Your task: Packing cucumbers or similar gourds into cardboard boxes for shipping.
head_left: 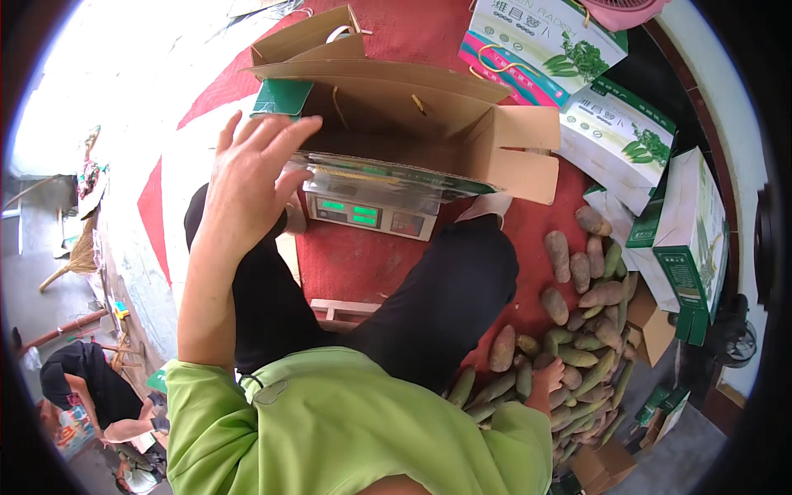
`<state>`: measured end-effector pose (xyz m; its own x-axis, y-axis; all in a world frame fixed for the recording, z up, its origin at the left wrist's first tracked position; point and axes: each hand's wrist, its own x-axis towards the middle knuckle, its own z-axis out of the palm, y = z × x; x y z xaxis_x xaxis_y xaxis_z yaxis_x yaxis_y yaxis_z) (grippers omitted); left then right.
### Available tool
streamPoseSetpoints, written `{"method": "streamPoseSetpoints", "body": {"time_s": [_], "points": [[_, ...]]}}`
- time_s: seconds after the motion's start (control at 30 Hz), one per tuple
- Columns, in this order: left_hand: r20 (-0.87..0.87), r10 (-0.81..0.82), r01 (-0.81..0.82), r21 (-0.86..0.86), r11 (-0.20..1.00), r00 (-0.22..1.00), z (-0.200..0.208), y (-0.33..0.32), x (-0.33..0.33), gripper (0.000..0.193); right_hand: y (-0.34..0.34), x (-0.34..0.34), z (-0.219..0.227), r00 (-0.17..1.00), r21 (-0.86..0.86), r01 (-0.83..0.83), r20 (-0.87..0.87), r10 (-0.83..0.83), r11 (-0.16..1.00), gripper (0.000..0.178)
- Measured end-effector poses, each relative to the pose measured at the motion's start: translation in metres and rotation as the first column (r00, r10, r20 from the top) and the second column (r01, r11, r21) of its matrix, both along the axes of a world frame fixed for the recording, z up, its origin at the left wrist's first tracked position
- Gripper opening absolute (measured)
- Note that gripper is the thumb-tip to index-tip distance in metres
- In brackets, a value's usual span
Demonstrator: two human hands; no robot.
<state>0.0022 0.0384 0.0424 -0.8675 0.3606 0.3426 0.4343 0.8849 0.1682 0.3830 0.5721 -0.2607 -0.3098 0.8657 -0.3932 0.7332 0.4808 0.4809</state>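
An open cardboard box (396,148), brown inside with yellow cord handles, sits on a digital scale (367,216) with a lit green display. My left hand (252,177) is raised at the box's left end beside a green flap (282,96), fingers apart and holding nothing. To my right lies a heap of green radishes (596,375) and reddish-brown sweet potatoes (558,256). My right hand (546,381) reaches into the heap against the tubers. Its fingers are too small and partly hidden to show whether they grip one.
White and green cartons (615,132) stand at the right, with a pink fan (623,12) above them. Another brown box (309,37) is behind the open one. A small wooden stool (342,312) shows between my legs. At the far left, another person (91,388) bends over near a broom (81,252).
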Motion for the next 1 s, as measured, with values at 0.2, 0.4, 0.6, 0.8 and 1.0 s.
{"method": "streamPoseSetpoints", "body": {"time_s": [0.2, 0.4, 0.6, 0.8, 1.0], "points": [[-0.024, -0.138, 0.136, -0.068, 0.988, 0.990, -0.032, -0.014, -0.001, 0.020, -0.017, -0.004, 0.016, 0.999, 0.041, -0.027, -0.039, 0.028, 0.999, 0.067], [-0.114, -0.208, 0.203, -0.054, 0.978, 0.972, -0.044, -0.021, -0.001, 0.019, -0.011, -0.030, 0.050, 0.816, -0.047, 0.074, -0.571, -0.088, 0.996, 0.080], [-0.108, -0.214, 0.216, 0.004, 0.976, 0.971, -0.052, -0.026, 0.000, 0.022, -0.042, -0.141, 0.173, 0.054, -0.315, -0.395, -0.946, -0.320, 0.863, 0.075], [-0.099, -0.222, 0.225, 0.024, 0.974, 0.970, -0.053, -0.027, -0.004, 0.019, -0.113, -0.260, 0.313, -0.064, -0.093, -0.763, -0.974, -0.218, 0.640, 0.091], [-0.080, -0.235, 0.239, 0.047, 0.970, 0.969, -0.050, -0.034, -0.007, 0.020, -0.233, -0.378, 0.352, 0.045, -0.016, -0.989, -0.980, 0.195, 0.149, 0.083]]}}
